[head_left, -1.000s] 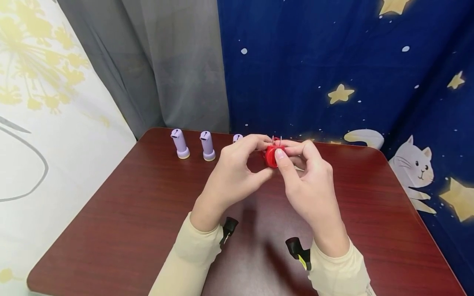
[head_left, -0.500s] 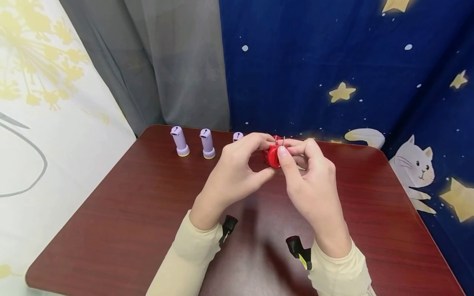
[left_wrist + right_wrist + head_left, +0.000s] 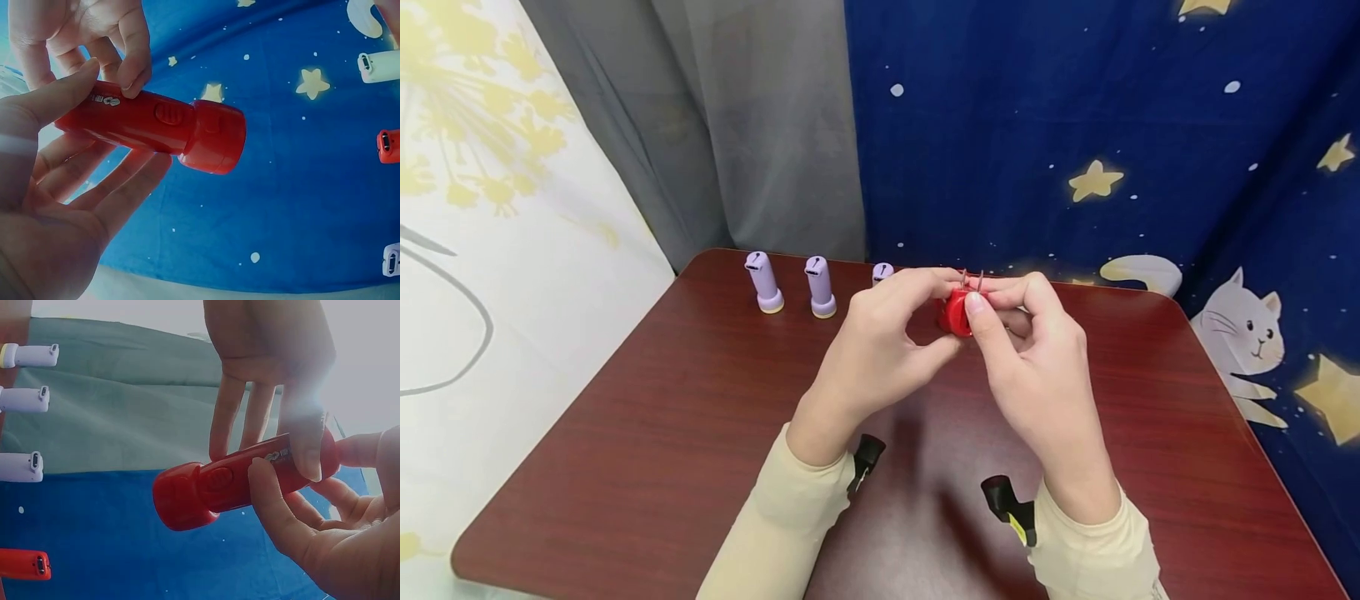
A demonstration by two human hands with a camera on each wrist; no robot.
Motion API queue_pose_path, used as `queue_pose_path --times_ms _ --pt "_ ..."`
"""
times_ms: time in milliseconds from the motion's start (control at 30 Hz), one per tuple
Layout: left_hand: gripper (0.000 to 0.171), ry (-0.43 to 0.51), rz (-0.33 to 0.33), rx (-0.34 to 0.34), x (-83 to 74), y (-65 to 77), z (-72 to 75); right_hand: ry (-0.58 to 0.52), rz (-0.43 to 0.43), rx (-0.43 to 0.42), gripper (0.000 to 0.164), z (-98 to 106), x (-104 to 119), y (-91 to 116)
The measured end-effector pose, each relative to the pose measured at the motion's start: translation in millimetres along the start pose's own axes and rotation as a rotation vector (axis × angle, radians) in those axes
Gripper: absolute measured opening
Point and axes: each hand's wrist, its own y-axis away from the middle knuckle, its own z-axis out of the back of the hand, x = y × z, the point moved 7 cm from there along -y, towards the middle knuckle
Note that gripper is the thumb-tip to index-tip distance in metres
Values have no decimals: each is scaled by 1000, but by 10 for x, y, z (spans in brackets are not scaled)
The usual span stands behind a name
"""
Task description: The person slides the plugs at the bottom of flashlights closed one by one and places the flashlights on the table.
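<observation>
A red flashlight (image 3: 953, 317) is held up off the table between both hands, its two thin metal plug prongs (image 3: 981, 282) sticking up from the tail end. My left hand (image 3: 876, 342) grips its body between thumb and fingers, as the left wrist view confirms. My right hand (image 3: 1041, 367) pinches near the tail, thumb on the end face beside the prongs. In the left wrist view the flashlight's wide head (image 3: 215, 137) points right, with a ribbed slide switch (image 3: 169, 114) facing the camera. The right wrist view shows the same red flashlight (image 3: 231, 478) from the other side.
Lavender flashlights (image 3: 764, 283) stand upright in a row along the back of the dark red table (image 3: 662, 433). Another red flashlight (image 3: 389, 145) and a pale one (image 3: 380, 66) stand in that row, hidden by the hands in the head view. Curtains hang behind.
Both hands and the red flashlight have shifted slightly to the right, the prongs moving with them. The grip looks much the same, with the right thumb still on the tail end.
</observation>
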Motion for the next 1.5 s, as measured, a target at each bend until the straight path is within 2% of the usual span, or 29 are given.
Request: queue_pose_path --times_ms 233,533,1033,1500 --pt "33 1 2 -3 -10 -8 -13 -5 11 -4 19 3 -4 16" --pt "35 32 -4 -60 -25 -24 22 -29 51 -1 19 -12 23 0" --pt "33 73 -27 -98 -10 -22 50 -48 79 15 20 -31 47 19" --pt "31 90 -11 -92 -7 -24 47 -49 78 21 21 -33 38 31"
